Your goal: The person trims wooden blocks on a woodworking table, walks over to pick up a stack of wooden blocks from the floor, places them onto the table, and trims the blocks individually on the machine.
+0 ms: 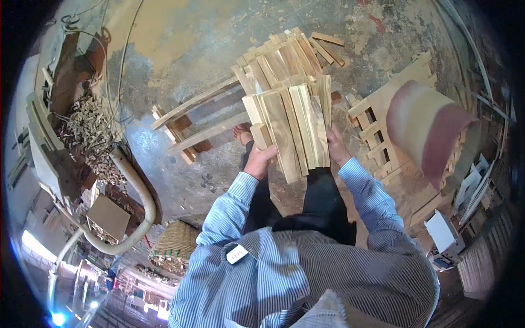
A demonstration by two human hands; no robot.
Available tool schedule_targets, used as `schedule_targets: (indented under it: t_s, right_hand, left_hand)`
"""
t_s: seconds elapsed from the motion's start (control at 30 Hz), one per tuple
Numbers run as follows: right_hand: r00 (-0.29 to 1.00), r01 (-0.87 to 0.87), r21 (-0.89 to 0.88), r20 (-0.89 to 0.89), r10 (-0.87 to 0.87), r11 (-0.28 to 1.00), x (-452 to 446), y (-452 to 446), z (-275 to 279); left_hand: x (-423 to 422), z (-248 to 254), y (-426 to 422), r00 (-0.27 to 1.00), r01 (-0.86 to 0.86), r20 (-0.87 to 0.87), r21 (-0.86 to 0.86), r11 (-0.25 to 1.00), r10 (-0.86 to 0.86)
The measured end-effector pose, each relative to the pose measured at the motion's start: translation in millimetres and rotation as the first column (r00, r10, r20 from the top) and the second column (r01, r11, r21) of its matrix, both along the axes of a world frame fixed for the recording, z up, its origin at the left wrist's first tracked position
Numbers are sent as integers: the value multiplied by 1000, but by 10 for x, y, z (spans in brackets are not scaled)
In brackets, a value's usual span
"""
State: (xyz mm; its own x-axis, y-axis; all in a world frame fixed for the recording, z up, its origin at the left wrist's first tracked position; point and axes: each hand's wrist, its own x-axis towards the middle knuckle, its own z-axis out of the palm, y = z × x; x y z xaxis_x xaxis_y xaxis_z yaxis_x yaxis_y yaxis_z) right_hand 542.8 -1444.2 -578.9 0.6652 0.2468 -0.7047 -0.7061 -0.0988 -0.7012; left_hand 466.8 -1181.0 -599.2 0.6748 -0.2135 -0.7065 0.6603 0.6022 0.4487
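Note:
A bundle of short wooden boards (283, 126) is held in front of my legs, pressed between my two hands. My left hand (259, 160) is closed on its left side, close to a small block-like end of wood. At the right edge my right hand (337, 146) grips the outermost pieces; most of its fingers are hidden behind the wood. Just beyond the bundle lies a stack of similar boards (284, 59), resting in part on long wooden rails (202, 101). The bundle covers the near end of that stack, so I cannot tell whether they touch.
A few loose sticks (330, 48) lie past the stack. To the right are a slatted wooden pallet (377, 136) and a striped maroon-and-cream container (429, 131). At left, a pile of wood scraps (90, 128), a curved pipe (145, 202) and a woven basket (176, 243).

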Motion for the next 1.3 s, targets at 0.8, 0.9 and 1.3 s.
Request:
schedule_targets:
  t_s: [0.8, 0.9, 1.3]
  right_hand:
    - [673, -722, 86, 319, 667, 687, -1887, 1609, 2555]
    - [679, -714, 381, 170, 714, 588, -2207, 1790, 2632]
    - [427, -853, 401, 172, 888, 333, -3663, 3081, 2863]
  left_hand:
    - [-3574, 2561, 113, 655, -755, 50, 13, 655, 754]
    - [-4035, 2533, -60, 578, -816, 39, 15, 578, 815]
    - [-5421, 3082, 482, 358, -931, 143, -24, 365, 923]
